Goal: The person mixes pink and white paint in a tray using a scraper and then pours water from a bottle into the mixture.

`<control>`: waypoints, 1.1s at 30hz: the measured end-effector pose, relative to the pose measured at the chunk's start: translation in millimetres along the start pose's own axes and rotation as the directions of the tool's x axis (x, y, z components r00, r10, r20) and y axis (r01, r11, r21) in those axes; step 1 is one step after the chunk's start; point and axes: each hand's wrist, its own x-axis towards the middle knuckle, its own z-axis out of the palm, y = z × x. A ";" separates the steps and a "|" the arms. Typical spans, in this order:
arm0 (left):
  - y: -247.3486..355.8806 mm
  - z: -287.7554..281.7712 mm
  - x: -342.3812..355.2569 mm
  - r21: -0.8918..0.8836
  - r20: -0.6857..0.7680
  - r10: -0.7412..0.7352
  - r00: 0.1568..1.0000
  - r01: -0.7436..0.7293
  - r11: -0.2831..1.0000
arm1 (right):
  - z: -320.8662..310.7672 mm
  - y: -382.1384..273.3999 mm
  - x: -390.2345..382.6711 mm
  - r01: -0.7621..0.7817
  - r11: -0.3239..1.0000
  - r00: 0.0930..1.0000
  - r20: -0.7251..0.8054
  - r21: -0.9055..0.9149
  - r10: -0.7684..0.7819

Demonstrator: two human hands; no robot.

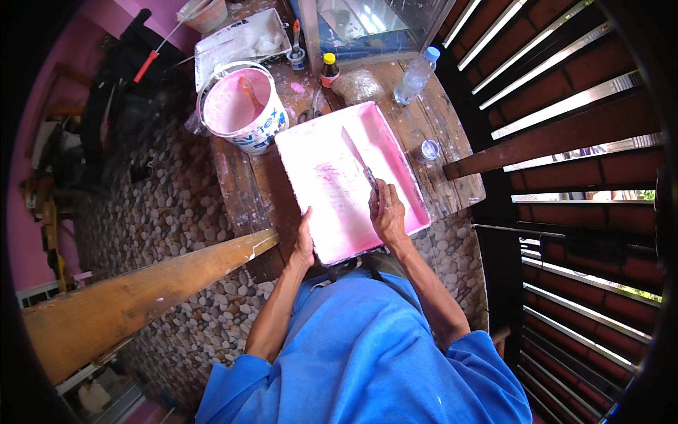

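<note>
A paint tray (332, 237), white and pink inside, rests on the wooden table's near part, close to my body. My left hand (304, 242) grips its near left edge, thumb up along the side and the other fingers hidden beneath. In my right hand (387, 212) is a knife (358, 157) with a long pointed blade, its fingers wrapped round the handle. The blade lies over the tray's inside and points away from me. Whether it touches the tray's surface, I cannot tell. Dark scrape-like streaks and pink paint traces mark the middle of the tray.
Behind the tray stand a white paint bucket (275, 122) with pink inside, a small dark bottle (330, 71), a plastic bag (359, 87) and a water bottle (415, 78). A small round container (429, 150) sits at the right. A wooden beam (155, 293) juts in from the left.
</note>
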 end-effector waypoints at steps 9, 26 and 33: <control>3.4 2.3 -2.3 -0.001 0.001 0.001 1.000 -0.001 1.000 | -2.2 6.9 3.7 0.100 0.995 0.990 -0.095 -0.026 -0.102; 4.1 2.5 -2.4 -0.010 0.003 0.004 1.000 -0.004 1.000 | -31.2 11.1 -23.6 0.048 0.961 0.997 0.068 -0.271 -0.031; 3.5 5.1 -3.3 -0.034 0.020 0.021 1.000 -0.021 0.999 | -48.2 21.6 -49.6 0.079 0.901 0.993 0.115 -0.426 -0.032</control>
